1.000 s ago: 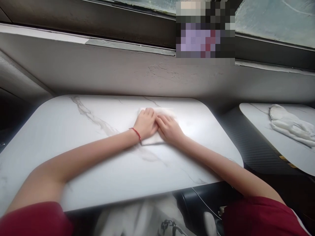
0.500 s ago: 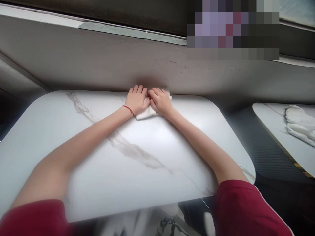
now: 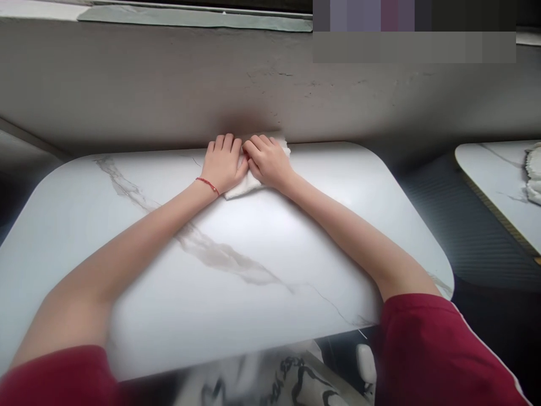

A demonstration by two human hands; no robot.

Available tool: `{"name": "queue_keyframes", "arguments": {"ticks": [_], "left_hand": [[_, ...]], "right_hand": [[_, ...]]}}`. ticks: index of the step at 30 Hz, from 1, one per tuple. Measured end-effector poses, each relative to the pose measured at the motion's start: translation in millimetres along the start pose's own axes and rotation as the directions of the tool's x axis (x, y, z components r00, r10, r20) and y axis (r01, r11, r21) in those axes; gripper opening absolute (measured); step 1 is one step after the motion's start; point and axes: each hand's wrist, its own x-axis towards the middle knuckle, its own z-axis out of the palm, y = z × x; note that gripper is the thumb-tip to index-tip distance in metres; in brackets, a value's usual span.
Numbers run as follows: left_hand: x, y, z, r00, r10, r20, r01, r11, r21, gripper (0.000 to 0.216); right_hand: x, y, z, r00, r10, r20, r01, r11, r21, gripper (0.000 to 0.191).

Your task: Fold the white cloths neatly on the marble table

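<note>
Head cam: white cloth [image 3: 247, 185], folded or bunched, lies at far edge of table [image 3: 236, 316], approx midway btwn its two far corners, by foot of wall [image 3: 160, 84]; can't tell if it touches wall. L hand [image 3: 222, 162], w/ red bracelet [image 3: 208, 184] at wrist, rests palm down on cloth's L part, fingers straight & a bit spread, no grip seen. R hand [image 3: 271, 162] lies over R part, fingers half bent; undersides hidden, can't tell if it pinches any. Handling, by looks: prob. light, soft, floppy, nothing to break; should slide easily on smooth top. Flat pressure nr middle prob. controls it best; for lifting, corner pointing at table's near edge looks handiest.
</note>
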Motion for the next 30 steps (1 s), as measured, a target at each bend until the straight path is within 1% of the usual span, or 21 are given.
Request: {"name": "queue_keyframes", "arguments": {"ticks": [4, 11, 17, 25, 30], "left_hand": [[0.4, -2.1, 2.0, 1.000, 0.009, -0.026, -0.009, 1.000, -0.013, 0.036], [-0.3, -0.9, 0.1, 1.000, 0.004, -0.010, -0.004, 1.000, 0.018, 0.036], [-0.7, 0.2, -0.2, 1.000, 0.010, -0.017, -0.010, 1.000, 0.024, 0.035], [0.3, -0.8, 2.2, 1.000, 0.007, -0.027, -0.007, 1.000, -0.005, 0.034], [4.0, 2.5, 2.0, 0.999, -0.042, -0.019, 0.042, 0.999, -0.008, 0.035]], "right_hand": [[0.2, 0.5, -0.6, 1.000, -0.018, -0.003, 0.018, 1.000, 0.014, 0.028], [-0.1, -1.3, -1.5, 1.000, -0.011, -0.014, 0.011, 1.000, -0.006, 0.027], [0.3, -3.9, -3.3, 1.000, 0.014, 0.018, -0.014, 0.999, -0.035, 0.026], [-0.1, -3.6, 0.4, 1.000, 0.016, -0.018, -0.017, 0.999, -0.040, 0.030], [5.7, -5.9, 2.4, 0.996, 0.095, 0.003, -0.094, 0.991, -0.091, 0.032]]}}
